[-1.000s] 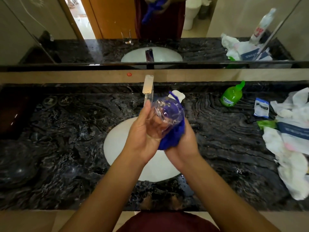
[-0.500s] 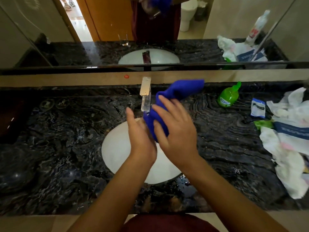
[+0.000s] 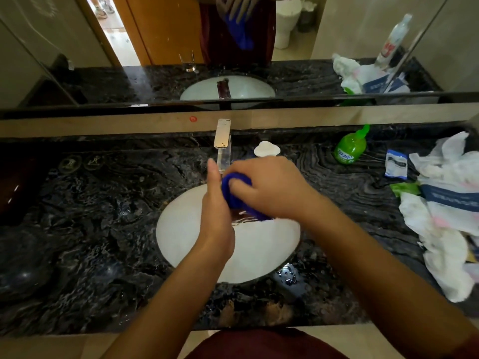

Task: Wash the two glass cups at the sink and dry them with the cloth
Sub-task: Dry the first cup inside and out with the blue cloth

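Over the white sink basin [image 3: 178, 229] my left hand [image 3: 215, 218] holds a glass cup [image 3: 241, 217], thumb pointing up. Only a few glints of the cup's lower part show between my hands. My right hand [image 3: 269, 187] grips the bunched blue cloth [image 3: 234, 190] and presses it against the cup from the right. Another glass cup [image 3: 189, 62] shows only as a reflection in the mirror, left of the reflected basin.
The steel faucet [image 3: 222, 133] stands just behind my hands, with a white soap piece [image 3: 267, 149] beside it. A green bottle [image 3: 350, 149], a small packet [image 3: 395, 164] and crumpled white wrappers [image 3: 445, 216] fill the right of the dark marble counter [image 3: 90, 216].
The cup, plainly visible a second ago with the cloth behind it, is now hidden. My right hand swung over the top and pushed the cloth down onto the cup.
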`<state>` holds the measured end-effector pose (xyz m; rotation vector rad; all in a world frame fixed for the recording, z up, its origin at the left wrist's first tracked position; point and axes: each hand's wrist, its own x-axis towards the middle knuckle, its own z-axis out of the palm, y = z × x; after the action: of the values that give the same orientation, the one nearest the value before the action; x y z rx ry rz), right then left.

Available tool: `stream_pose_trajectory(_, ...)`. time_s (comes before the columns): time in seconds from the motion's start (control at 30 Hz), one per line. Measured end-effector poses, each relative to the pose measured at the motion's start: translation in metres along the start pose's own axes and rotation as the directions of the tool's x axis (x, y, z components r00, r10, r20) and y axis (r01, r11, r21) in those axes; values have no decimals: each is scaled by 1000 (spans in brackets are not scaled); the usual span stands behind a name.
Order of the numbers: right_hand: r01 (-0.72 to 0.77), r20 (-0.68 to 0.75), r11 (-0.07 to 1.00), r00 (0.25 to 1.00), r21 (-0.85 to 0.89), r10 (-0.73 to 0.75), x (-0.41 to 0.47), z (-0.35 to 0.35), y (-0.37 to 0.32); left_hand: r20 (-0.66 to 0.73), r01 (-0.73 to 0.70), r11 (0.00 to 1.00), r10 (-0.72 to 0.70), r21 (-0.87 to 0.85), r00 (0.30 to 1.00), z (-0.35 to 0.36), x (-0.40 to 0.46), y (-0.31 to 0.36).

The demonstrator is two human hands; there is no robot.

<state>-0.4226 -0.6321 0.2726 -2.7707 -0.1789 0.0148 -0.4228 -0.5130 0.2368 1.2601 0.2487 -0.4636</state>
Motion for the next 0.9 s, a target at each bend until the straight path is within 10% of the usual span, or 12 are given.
stream_pose_trajectory(0.1,-140,107,822,990,552,96,9,-6,22,0,-73,997,73,-4,997,2,-1,9)
stream_pose_trajectory(0.2,-228,178,244,961,942,211,-1,8,30,1,-102,993,103,-62,995,0,0,16)
stream_pose_trajectory(0.3,-166,210,-182,943,969,259,-14,29,20,30,-91,986,96,-141,995,0,-3,15)
stream_pose_trajectory(0.5,67,238,-576,866,815,439,-25,53,-13,20,28,916,-22,-400,1000,19,-9,13)
stream_pose_trajectory(0.63,139,187,-441,765,887,616,-37,59,-28,-92,-50,947,22,-316,996,22,-6,10)
stream_pose_trajectory(0.7,186,-55,-120,728,975,684,-46,51,-31,-104,-58,955,29,-291,994,21,-6,9)
stream_pose_trajectory(0.8,195,-575,645,681,739,454,-50,47,-26,-112,-74,965,47,-251,993,21,-9,7)
stream_pose_trajectory(0.9,154,-689,930,712,335,131,-42,42,-15,-138,-124,981,104,-148,985,20,-13,7)
